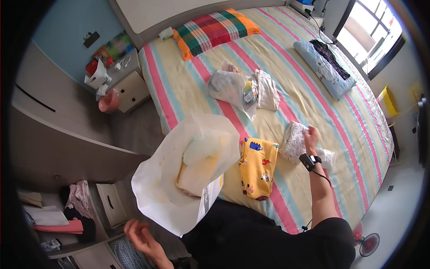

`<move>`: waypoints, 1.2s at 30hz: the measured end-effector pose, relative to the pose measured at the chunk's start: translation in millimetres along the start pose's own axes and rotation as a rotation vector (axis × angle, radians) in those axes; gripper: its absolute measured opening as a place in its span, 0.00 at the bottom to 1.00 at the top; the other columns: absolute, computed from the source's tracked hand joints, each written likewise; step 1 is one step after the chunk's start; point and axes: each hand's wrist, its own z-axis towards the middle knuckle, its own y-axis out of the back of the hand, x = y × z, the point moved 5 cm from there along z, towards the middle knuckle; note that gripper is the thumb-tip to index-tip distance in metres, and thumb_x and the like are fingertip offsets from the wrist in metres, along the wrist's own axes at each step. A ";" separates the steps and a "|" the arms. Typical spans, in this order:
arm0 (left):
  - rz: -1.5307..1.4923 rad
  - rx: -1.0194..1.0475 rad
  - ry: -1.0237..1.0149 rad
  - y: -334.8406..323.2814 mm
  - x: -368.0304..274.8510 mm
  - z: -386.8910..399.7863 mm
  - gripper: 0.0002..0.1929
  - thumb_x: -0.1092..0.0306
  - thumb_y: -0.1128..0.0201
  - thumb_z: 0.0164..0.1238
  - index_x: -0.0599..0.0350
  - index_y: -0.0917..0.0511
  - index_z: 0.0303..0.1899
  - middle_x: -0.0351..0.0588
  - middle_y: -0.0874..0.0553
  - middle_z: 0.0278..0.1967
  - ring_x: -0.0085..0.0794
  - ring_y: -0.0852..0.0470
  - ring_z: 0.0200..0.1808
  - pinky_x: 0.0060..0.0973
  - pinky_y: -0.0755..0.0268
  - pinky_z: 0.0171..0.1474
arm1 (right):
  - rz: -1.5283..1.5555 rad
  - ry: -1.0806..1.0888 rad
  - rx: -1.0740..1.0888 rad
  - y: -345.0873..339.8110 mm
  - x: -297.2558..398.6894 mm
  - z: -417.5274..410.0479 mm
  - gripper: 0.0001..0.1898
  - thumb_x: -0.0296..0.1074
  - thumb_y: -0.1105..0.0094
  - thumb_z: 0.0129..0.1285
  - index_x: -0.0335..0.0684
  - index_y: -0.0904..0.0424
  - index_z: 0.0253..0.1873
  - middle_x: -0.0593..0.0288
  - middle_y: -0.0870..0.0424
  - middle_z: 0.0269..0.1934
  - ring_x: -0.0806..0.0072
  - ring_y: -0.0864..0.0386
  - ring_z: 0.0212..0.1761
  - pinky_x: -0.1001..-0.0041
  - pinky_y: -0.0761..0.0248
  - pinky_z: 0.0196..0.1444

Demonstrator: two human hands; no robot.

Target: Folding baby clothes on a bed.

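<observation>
My right hand (311, 138), fingers curled, is at the right edge of a folded white patterned cloth (291, 143) on the bed; whether it grips the cloth is unclear. A smaller white bundle (326, 158) lies beside that wrist. My left hand (143, 238) is empty, its fingers bent and a little apart, low at the left over an open storage unit. Between my hands, a large white paper bag (153, 188) gapes upward with pale, yellowish contents inside. To its right lies a folded yellow child's garment (258, 169) printed with animals and vehicles.
Farther up the striped bedspread (322, 104) are a filled translucent plastic bag (225, 85), folded white cloth (267, 90), a plaid pillow (216, 33) and a blue folded quilt (319, 65). Shelves hold folded clothes (47, 217) at left. A pink bin (109, 101) stands by the nightstand (129, 92).
</observation>
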 end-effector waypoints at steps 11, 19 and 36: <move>0.037 0.302 0.690 11.6 -1.4 -58.6 0.13 0.66 0.42 0.69 0.62 0.26 0.50 0.47 0.19 0.42 0.29 0.23 0.45 0.26 0.31 0.49 | -0.478 0.546 0.451 -183.1 135.1 -3.0 0.31 0.53 0.41 0.55 0.47 0.29 0.63 0.61 0.65 0.76 0.64 0.67 0.77 0.49 0.63 0.72; -0.053 0.944 0.782 -54.2 20.3 -121.0 0.18 0.61 0.41 0.69 0.65 0.26 0.52 0.46 0.19 0.46 0.23 0.23 0.43 0.24 0.30 0.45 | -0.602 0.533 0.359 -178.6 139.8 45.8 0.21 0.47 0.46 0.61 0.36 0.18 0.48 0.56 0.45 0.71 0.60 0.45 0.72 0.56 0.49 0.68; -0.403 1.008 0.139 -297.2 -17.8 -129.1 0.27 0.65 0.32 0.56 0.64 0.31 0.55 0.55 0.25 0.48 0.41 0.27 0.51 0.33 0.34 0.55 | 0.611 -0.037 0.638 130.3 198.5 -75.8 0.11 0.20 0.42 0.50 0.33 0.16 0.39 0.62 0.17 0.33 0.78 0.21 0.32 0.78 0.27 0.38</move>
